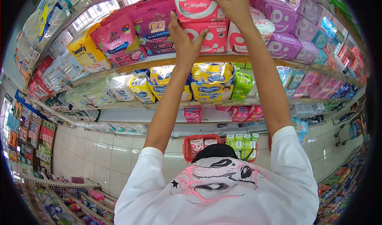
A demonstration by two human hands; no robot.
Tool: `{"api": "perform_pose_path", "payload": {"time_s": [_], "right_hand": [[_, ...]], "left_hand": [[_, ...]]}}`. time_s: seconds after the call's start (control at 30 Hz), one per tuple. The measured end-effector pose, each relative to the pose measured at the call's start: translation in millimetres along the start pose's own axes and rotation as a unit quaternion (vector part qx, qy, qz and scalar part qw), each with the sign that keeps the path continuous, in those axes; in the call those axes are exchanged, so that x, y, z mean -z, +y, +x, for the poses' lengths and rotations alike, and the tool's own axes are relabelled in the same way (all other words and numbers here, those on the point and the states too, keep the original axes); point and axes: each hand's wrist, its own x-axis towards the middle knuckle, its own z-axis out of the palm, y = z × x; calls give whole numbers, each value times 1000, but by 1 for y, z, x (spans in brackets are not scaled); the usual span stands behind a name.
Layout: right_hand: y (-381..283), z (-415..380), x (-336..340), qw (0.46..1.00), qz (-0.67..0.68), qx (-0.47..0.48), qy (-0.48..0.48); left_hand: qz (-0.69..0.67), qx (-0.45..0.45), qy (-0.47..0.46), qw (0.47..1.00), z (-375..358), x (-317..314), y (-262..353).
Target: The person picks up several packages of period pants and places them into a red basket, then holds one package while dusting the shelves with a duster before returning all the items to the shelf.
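Both arms reach up to the top shelf. My right hand (pixel 234 6) grips the upper red Easyday pack (pixel 197 6), its thumb on the front and its other fingers cut off or hidden at the frame's top edge. Under that pack stands a second red pack (pixel 207 38) marked Period Pants. My left hand (pixel 187 42) is at the left side of the two packs, fingers pointing up and thumb apart, in front of the lower pack. Pink Nina packs (pixel 157 30) stand to the left; a white and red pack (pixel 238 42) stands to the right.
Purple packs (pixel 284 46) fill the shelf at right, a yellow Sweety pack (pixel 89 48) at left. Yellow MamyPoko packs (pixel 213 84) stand one shelf down. A red basket (pixel 185 149) with packs sits on the tiled floor (pixel 99 155). The shelf edge (pixel 159 62) runs below my hands.
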Motion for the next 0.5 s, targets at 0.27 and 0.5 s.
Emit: {"api": "perform_pose_path", "payload": {"time_s": [0.27,0.5], "right_hand": [[1,-3,-2,997,51,46,25],[12,6,0,998,25,59,19]], "left_hand": [[117,-26,-14,993,25,10,6],[86,-50,-10,995,40,5,-1]]}}
